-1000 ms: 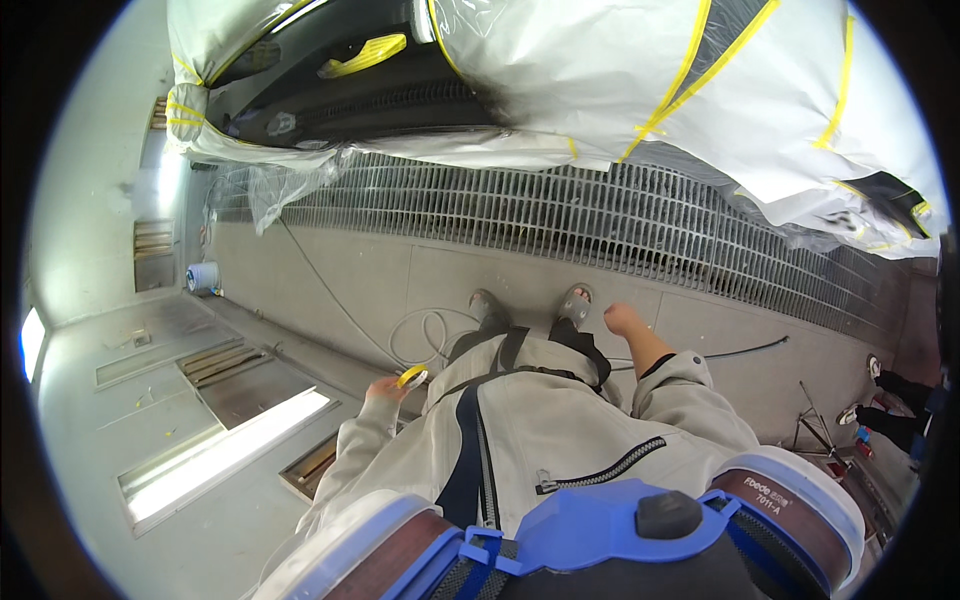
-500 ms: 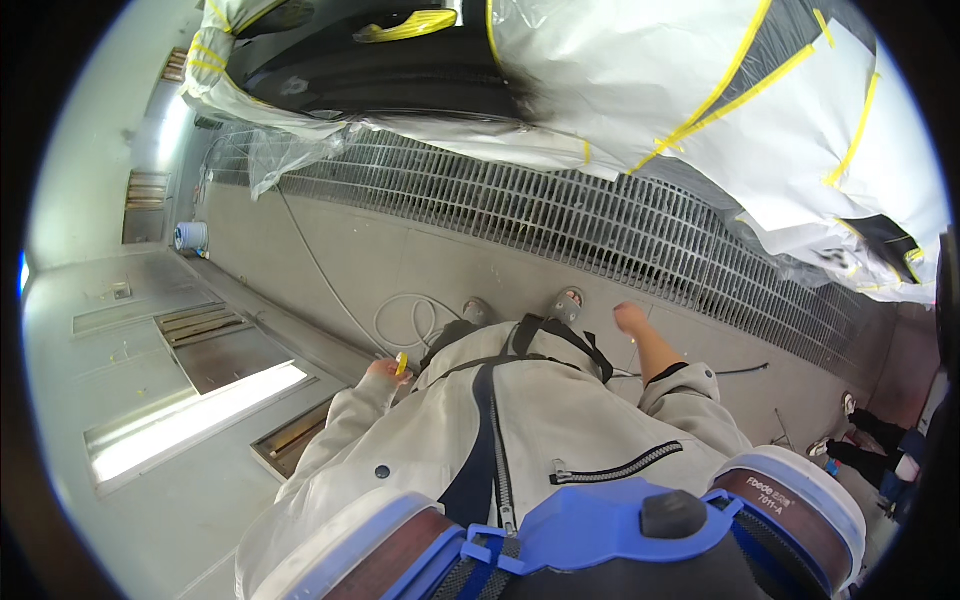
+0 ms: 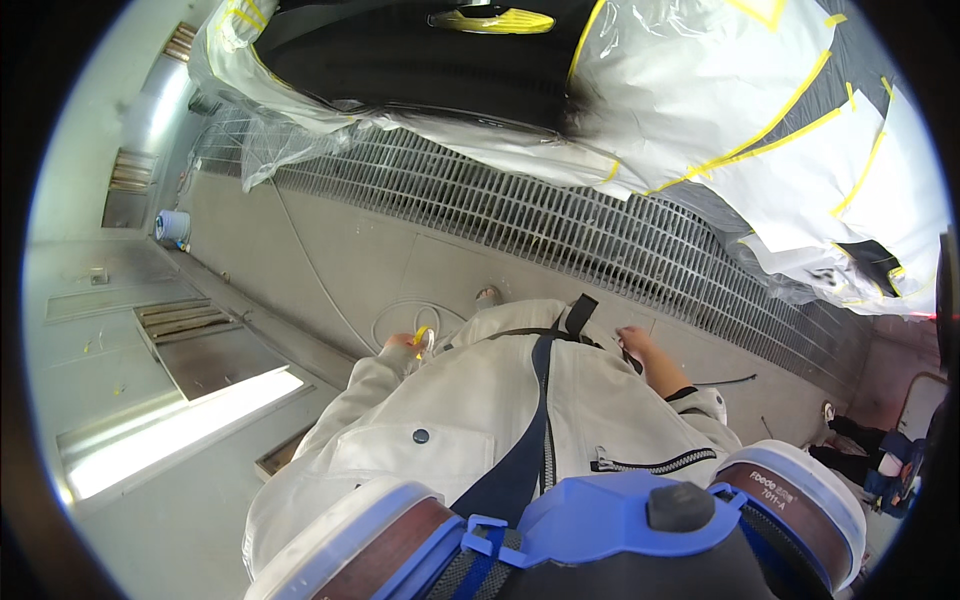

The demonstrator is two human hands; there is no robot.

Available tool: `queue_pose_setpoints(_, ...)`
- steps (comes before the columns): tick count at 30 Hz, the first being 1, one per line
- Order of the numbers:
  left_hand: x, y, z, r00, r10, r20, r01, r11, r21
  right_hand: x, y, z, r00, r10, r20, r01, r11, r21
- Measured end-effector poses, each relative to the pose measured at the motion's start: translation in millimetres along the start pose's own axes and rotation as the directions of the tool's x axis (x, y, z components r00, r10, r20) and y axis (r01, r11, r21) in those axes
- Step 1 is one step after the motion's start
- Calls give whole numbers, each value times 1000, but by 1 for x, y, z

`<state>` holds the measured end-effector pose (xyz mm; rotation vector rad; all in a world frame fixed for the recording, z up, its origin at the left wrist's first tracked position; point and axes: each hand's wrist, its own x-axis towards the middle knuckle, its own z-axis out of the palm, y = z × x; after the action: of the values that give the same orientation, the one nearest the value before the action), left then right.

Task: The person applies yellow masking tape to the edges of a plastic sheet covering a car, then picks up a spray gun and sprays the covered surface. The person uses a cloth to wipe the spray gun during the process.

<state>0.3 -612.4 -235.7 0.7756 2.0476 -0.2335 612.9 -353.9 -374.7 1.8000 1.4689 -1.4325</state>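
Observation:
My left hand [image 3: 398, 343] is down at my left hip, closed on a roll of yellow tape [image 3: 423, 336] with some clear material hanging by it. My right hand [image 3: 633, 340] hangs at my right hip, fingers curled, beside a dark strap, with nothing visible in it. Beyond my feet stands a car with a glossy black panel [image 3: 420, 75], yellow tape at its handle, and white masking paper and plastic [image 3: 760, 190] around it, edged with yellow tape. A blue respirator [image 3: 610, 520] with two cartridges sits at the bottom of the view.
A metal floor grate [image 3: 500, 200] runs beneath the car's edge. A pale hose [image 3: 310, 250] trails and coils near my feet. A light blue bucket [image 3: 172, 225] stands by the lit booth wall at left. A person's dark-clad legs [image 3: 845, 450] show at far right.
My left hand with the tape has moved up and right; my right hand has lowered slightly. The view has shifted, bringing more of the car's panel and paper into sight.

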Motion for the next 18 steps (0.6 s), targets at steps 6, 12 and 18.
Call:
queue_pose_setpoints(6, 35, -73, -2, 992, -110, -63, 96, 976, -195, -41, -52, 28, 1000, 16, 1, -16, 999, -28)
queue_pose_setpoints(12, 64, -94, -8, 996, -80, -41, 74, 987, -141, -77, -131, 7, 988, -132, -80, 130, 991, -29)
queue_pose_setpoints(18, 92, -113, -12, 997, -65, 37, 74, 909, -410, -120, -178, 26, 961, -172, -215, 138, 977, -164)
